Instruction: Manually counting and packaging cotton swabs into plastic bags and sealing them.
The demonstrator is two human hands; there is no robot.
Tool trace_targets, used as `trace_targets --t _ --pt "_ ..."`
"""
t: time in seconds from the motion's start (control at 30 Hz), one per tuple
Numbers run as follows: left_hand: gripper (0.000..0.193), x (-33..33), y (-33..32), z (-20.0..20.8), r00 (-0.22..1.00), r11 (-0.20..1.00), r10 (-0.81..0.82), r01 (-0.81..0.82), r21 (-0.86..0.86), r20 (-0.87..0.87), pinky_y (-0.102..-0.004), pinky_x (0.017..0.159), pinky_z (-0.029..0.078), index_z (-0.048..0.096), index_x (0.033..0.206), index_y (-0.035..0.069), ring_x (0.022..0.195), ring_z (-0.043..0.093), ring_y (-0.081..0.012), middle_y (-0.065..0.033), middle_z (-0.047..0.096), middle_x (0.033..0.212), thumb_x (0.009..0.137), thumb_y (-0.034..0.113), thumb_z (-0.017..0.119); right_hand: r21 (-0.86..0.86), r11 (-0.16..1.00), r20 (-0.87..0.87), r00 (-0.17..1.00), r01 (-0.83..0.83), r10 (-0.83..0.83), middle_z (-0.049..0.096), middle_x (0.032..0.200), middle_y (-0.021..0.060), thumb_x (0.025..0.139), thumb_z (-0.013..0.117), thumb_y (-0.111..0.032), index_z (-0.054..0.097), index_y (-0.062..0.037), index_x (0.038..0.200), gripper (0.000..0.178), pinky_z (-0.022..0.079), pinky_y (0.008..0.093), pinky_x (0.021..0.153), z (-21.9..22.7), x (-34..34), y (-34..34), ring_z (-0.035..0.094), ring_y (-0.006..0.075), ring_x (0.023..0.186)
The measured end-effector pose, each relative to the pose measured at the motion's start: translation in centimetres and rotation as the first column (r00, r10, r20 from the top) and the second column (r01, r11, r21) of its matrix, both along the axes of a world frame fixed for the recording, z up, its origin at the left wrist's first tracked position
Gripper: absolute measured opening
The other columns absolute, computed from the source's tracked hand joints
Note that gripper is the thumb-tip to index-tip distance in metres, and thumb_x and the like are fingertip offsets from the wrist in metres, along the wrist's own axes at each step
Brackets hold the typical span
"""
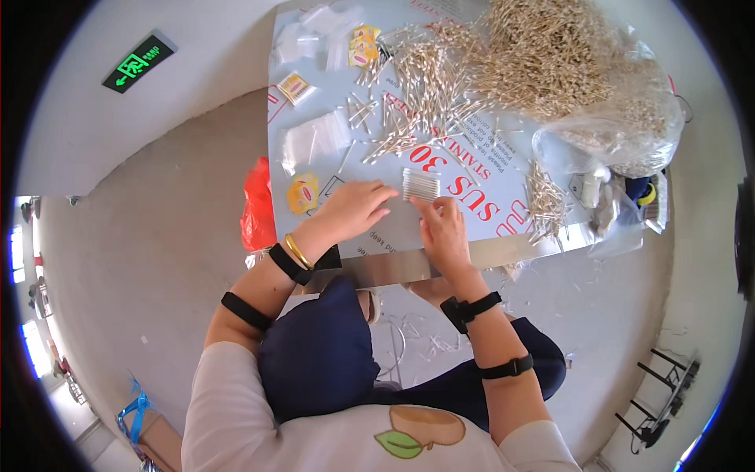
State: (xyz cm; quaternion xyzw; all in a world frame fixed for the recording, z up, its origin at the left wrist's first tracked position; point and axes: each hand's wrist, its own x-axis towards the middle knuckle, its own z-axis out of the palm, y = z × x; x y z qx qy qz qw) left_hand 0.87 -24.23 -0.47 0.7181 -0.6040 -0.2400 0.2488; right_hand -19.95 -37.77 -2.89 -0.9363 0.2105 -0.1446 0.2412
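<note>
A neat row of white cotton swabs (pixel 421 186) lies side by side on the table in front of me. My left hand (pixel 355 208) is just left of the row, fingers stretched out and thumb apart, holding nothing I can see. At the near edge of the row is my right hand (pixel 444 233), its bent fingers spread and the fingertips at the swab ends. Beyond both hands spreads a loose heap of cotton swabs (pixel 429 75). To the left are clear plastic bags (pixel 316 141) and a yellow printed packet (pixel 303 193).
A large clear bag (pixel 645 130) of swabs with brownish sticks (pixel 550 55) fills the far right. Another swab pile (pixel 546 200) sits near the right front edge. A filled packet (pixel 295 88) and yellow cards (pixel 363 46) lie far left. A red bag (pixel 258 204) hangs at the left edge.
</note>
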Motion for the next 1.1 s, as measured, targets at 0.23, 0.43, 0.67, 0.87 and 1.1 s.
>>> trace_targets --t 0.23,0.43,0.67,0.87,1.1 --pt "0.029 -0.7 -0.9 -0.6 0.998 0.997 0.013 -0.009 -0.072 0.064 -0.0447 0.079 0.056 0.066 0.123 0.010 0.093 0.068 -0.0302 -0.0074 0.067 0.105 0.094 0.017 0.067 0.105 0.994 0.011 0.999 0.034 -0.035 0.053 0.108 0.0119 0.089 0.065 -0.002 0.069 -0.0180 0.133 0.047 0.047 0.0404 0.086 -0.3 0.6 -0.5 0.053 0.0277 0.092" --pt "0.031 -0.9 -0.7 -0.6 0.997 0.994 0.051 -0.044 -0.100 0.061 -0.0435 0.081 0.055 0.065 0.124 0.009 0.094 0.067 -0.0293 -0.0071 0.066 0.106 0.094 0.015 0.067 0.089 0.995 0.010 0.999 0.038 -0.039 0.052 0.108 0.0117 0.090 0.066 -0.002 0.070 -0.0165 0.132 0.045 0.048 0.0395 0.086 -0.2 0.7 -0.2 0.053 0.0269 0.092" --pt "0.035 -1.1 -0.8 -1.1 0.995 0.991 0.038 -0.026 -0.135 0.088 -0.0423 0.083 0.054 0.064 0.128 0.010 0.095 0.065 -0.0277 -0.0060 0.065 0.107 0.093 0.014 0.068 0.105 0.993 0.019 0.999 0.045 -0.048 0.053 0.107 0.0114 0.090 0.066 -0.002 0.071 -0.0162 0.130 0.043 0.048 0.0397 0.086 -0.4 0.4 -0.2 0.054 0.0261 0.092" --pt "0.039 -1.1 -0.9 -1.1 0.988 0.992 0.017 0.003 -0.128 0.156 -0.0406 0.083 0.054 0.064 0.130 0.011 0.092 0.064 -0.0254 -0.0052 0.062 0.103 0.092 0.014 0.070 0.108 0.993 0.018 0.999 0.047 -0.049 0.053 0.107 0.0111 0.089 0.067 -0.002 0.072 -0.0157 0.129 0.043 0.047 0.0397 0.086 -0.5 0.5 -0.2 0.054 0.0260 0.092" --pt "0.041 -1.1 -0.9 -1.5 0.985 0.993 0.007 0.014 -0.119 0.173 -0.0394 0.085 0.053 0.065 0.129 0.010 0.094 0.063 -0.0239 -0.0046 0.060 0.104 0.088 0.013 0.073 0.151 0.987 0.065 0.996 0.052 -0.063 0.052 0.105 0.0123 0.089 0.066 0.000 0.071 -0.0121 0.128 0.041 0.049 0.0396 0.083 -0.2 0.7 -0.1 0.055 0.0277 0.092"
